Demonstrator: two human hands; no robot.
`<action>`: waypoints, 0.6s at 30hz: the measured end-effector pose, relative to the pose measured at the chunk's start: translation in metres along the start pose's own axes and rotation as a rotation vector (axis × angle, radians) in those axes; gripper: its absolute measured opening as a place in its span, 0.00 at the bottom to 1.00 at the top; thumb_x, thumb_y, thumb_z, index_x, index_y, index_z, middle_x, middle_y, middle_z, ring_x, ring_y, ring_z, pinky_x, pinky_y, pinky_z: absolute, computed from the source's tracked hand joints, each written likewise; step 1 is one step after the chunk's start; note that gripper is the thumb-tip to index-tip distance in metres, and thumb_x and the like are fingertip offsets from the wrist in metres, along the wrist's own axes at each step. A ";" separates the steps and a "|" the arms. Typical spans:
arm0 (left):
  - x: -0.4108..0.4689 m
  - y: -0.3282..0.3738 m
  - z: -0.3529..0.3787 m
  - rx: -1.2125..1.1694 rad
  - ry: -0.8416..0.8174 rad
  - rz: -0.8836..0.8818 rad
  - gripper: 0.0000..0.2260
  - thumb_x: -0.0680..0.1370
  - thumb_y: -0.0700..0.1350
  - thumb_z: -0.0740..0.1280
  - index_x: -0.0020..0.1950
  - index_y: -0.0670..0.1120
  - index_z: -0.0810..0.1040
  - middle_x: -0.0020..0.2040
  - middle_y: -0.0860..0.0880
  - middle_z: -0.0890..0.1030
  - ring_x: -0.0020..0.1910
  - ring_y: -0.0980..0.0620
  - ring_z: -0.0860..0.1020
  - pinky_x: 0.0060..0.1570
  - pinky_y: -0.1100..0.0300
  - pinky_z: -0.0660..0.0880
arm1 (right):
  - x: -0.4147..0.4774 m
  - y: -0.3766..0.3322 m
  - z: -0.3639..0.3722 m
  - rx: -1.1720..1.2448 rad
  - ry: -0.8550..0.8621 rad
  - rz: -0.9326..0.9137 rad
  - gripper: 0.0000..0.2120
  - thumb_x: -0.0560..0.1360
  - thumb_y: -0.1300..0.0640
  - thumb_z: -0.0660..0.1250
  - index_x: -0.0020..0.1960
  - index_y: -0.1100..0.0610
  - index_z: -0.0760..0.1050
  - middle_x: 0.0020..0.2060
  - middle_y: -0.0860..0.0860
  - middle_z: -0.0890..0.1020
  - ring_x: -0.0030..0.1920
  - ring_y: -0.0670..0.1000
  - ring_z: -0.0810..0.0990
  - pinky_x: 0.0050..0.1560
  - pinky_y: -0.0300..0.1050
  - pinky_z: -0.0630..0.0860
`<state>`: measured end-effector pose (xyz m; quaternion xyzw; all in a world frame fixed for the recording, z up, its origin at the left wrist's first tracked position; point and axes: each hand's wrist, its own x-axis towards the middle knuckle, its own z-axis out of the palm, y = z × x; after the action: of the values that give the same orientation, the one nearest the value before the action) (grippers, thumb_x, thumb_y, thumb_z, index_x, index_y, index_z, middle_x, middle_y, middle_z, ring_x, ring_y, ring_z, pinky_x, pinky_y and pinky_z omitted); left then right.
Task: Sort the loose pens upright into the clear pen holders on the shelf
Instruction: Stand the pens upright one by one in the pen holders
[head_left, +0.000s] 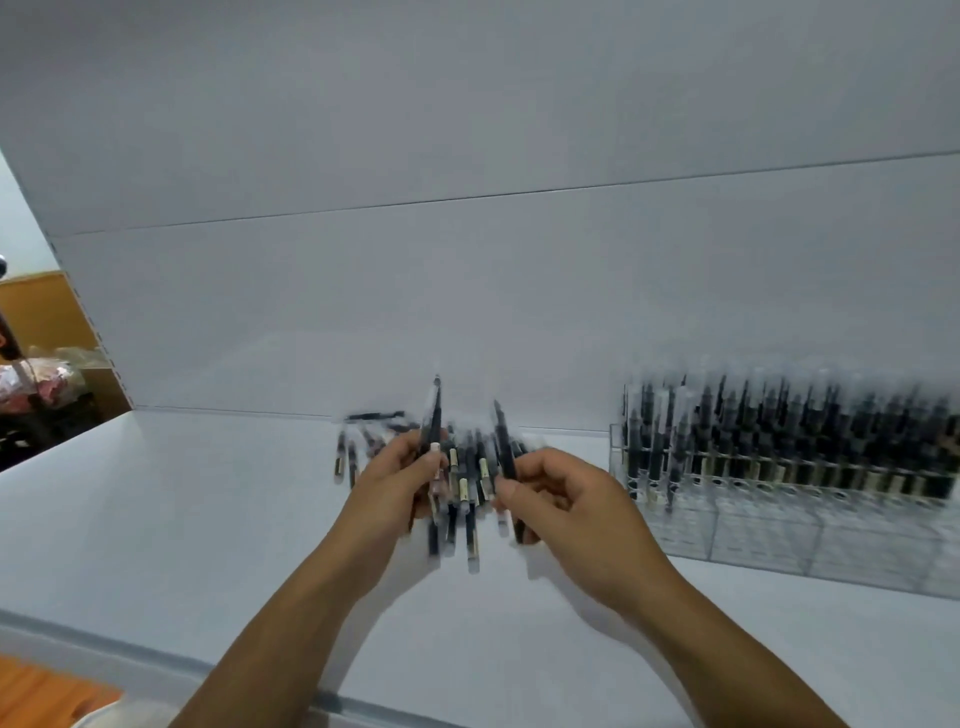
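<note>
Several loose black pens (470, 499) lie in a blurred heap on the white shelf (182, 519), between my two hands. My left hand (397, 480) grips one black pen (434, 415) that points upward. My right hand (563, 501) pinches another black pen (504, 441), also tip up. At the right stands a clear pen holder (789, 525); its back rows carry many upright black pens (779, 431), while the front compartments look bare. Motion blur smears the whole frame.
A white back panel (467, 286) rises behind the shelf. A few more pens (374, 417) lie near that panel, behind the heap. A person (21, 374) is partly visible at far left. Something orange (47, 691) sits below the shelf's front edge.
</note>
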<state>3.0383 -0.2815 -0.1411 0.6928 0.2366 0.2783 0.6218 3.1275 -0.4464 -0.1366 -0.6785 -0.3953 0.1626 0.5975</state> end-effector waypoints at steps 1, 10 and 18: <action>-0.003 -0.001 0.009 -0.047 -0.039 0.017 0.08 0.81 0.43 0.62 0.57 0.47 0.78 0.43 0.48 0.80 0.38 0.55 0.75 0.37 0.64 0.69 | -0.003 -0.002 -0.010 -0.025 0.022 -0.035 0.03 0.75 0.51 0.71 0.43 0.48 0.80 0.35 0.46 0.81 0.34 0.45 0.76 0.38 0.41 0.75; -0.011 -0.001 0.087 -0.191 -0.211 0.176 0.07 0.81 0.40 0.61 0.57 0.46 0.75 0.41 0.54 0.80 0.34 0.57 0.70 0.33 0.66 0.66 | -0.025 0.003 -0.124 -0.093 0.338 -0.091 0.11 0.74 0.61 0.71 0.50 0.46 0.76 0.41 0.53 0.81 0.41 0.53 0.80 0.36 0.33 0.75; -0.016 -0.001 0.129 -0.323 -0.271 0.338 0.04 0.79 0.41 0.61 0.53 0.44 0.73 0.36 0.51 0.75 0.31 0.54 0.70 0.30 0.69 0.66 | -0.003 0.010 -0.155 -0.232 0.333 -0.048 0.02 0.77 0.56 0.69 0.47 0.51 0.80 0.41 0.50 0.85 0.45 0.51 0.84 0.45 0.47 0.82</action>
<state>3.1140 -0.3865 -0.1529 0.6451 -0.0154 0.3169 0.6951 3.2360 -0.5538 -0.1103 -0.7507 -0.3230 -0.0129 0.5762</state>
